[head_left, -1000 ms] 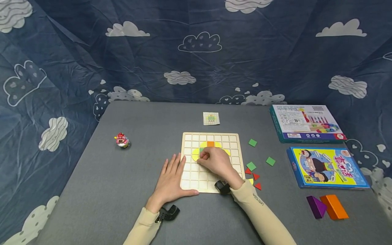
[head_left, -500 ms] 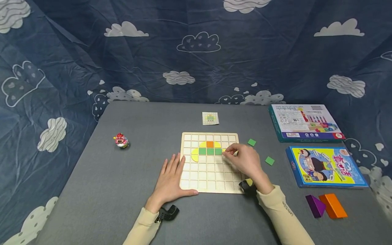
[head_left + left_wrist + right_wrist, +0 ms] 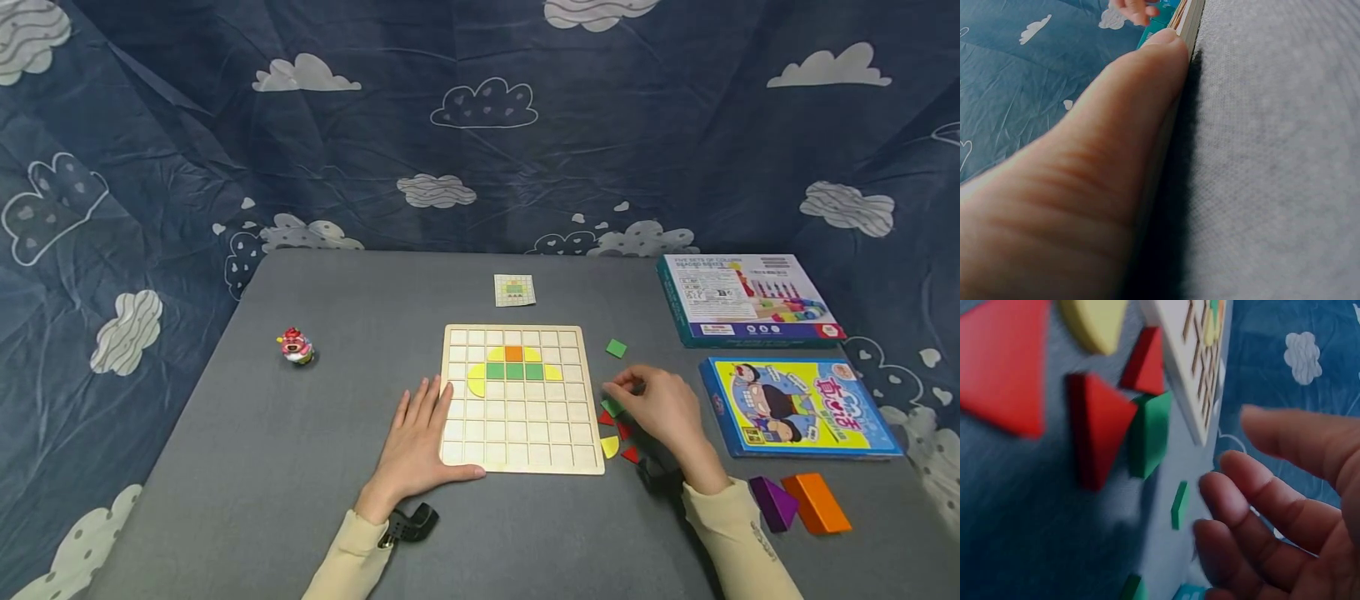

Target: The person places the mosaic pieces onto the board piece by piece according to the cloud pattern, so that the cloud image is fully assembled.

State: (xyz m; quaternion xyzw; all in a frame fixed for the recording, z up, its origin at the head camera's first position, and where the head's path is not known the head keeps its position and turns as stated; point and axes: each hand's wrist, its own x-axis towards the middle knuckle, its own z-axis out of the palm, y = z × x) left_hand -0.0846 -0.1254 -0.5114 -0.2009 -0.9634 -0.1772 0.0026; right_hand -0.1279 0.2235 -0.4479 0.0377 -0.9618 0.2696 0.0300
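My left hand [image 3: 416, 442] lies with straight fingers along the left edge of the wooden grid board [image 3: 525, 433], its thumb [image 3: 1141, 81] against the near edge. On the board, a row of three green squares [image 3: 514, 372] has an orange square [image 3: 513, 354] above it and yellow rounded pieces [image 3: 476, 381] around it. My right hand [image 3: 660, 408] is off the board's right side, fingers loosely bent with thumb and fingertips apart and nothing between them. Below its fingertips lies a loose green square tile [image 3: 1150, 434], next to red triangles [image 3: 1100, 428].
A yellow quarter-round piece [image 3: 611, 447] lies by the board's right edge, another green tile [image 3: 617, 348] farther back. A small pattern card [image 3: 514, 291] is behind the board. Two boxes [image 3: 802, 408], purple [image 3: 774, 504] and orange [image 3: 817, 504] blocks stand right; a figurine [image 3: 296, 345] left.
My right hand has moved from the green squares on the board rightward, off the board, to the loose pieces, uncovering the pattern. The left hand has stayed in place.
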